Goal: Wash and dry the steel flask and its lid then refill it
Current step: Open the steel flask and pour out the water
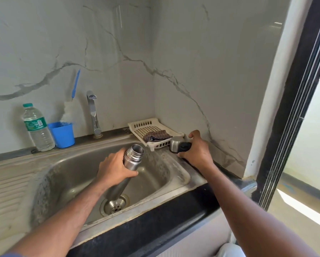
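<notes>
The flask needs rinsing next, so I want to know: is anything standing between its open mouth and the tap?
Nothing visible does. The left hand holds the flask tilted over the sink, and only open basin lies between its mouth and the tap. The basket sits off to the right.

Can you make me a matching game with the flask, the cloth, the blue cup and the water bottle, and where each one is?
Things:
1. steel flask
2. cloth
3. blue cup
4. water bottle

Places:
A. in the white basket
B. far left by the wall
C. held over the sink by the left hand
D. between the bottle and the tap

Pairs: 1-C, 2-A, 3-D, 4-B
</notes>
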Demonstrator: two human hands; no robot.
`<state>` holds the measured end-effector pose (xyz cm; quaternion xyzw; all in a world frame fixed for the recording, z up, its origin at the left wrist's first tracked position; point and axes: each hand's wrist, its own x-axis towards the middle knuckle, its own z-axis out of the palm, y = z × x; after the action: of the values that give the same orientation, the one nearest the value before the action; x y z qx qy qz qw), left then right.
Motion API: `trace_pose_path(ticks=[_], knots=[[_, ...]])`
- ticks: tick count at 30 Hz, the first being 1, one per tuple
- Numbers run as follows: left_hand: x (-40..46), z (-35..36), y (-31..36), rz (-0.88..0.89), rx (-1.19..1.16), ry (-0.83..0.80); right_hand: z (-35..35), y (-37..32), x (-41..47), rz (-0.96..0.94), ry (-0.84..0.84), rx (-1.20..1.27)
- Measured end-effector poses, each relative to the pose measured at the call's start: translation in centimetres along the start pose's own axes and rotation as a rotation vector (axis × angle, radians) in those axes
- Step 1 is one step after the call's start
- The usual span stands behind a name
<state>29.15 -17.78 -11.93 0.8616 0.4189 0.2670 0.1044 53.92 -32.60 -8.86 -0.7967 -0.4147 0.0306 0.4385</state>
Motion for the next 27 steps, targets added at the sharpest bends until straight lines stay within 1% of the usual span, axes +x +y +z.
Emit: trace_pose_path(ticks=[6, 12, 18, 23, 27], knots=[[0.0, 0.0, 0.0, 0.016, 0.028, 0.014, 1.2, -1.3, -0.1, -0.123, 0.1, -0.074], [-0.1, -1.1, -0.7, -0.004, 0.053, 0.04, 4.2, -4.5, -0.5, -0.31, 0.094, -0.12], [0.0, -2.8, -2.3, -0.044, 0.033, 0.088, 8.2, -8.3, -0.9, -0.506, -0.037, -0.126], [0.2, -4.4, -3.9, -0.048, 0.024, 0.155, 11.6, -10.4, -0.5, -0.585, -0.179, -0.224], [0.3, -5.9, -5.7, -0.053, 0.07, 0.22, 13.8, -12.0, 0.5, -0.601, -0.307, -0.307]])
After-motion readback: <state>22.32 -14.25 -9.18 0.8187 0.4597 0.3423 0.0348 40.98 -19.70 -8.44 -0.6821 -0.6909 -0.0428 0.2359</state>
